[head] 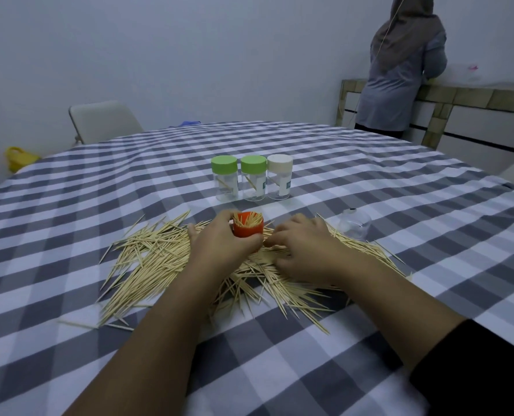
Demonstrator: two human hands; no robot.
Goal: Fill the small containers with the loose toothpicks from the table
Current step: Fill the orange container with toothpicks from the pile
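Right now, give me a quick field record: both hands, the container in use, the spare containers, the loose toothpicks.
left hand: grips the orange container
orange container: open at the top, toothpicks standing inside
right hand: fingers down on the toothpick pile; whether it pinches any is hidden
toothpick pile: spread loose on the checked tablecloth, around both hands
capped containers: three in a row behind the pile, two green caps, one white, nearly empty
clear container: to the right of the pile, no cap

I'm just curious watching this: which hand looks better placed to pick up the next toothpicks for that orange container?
The right hand, probably. It already rests on the loose toothpicks beside the orange container, fingers curled into the pile. The left hand is busy gripping the container, steadying it.
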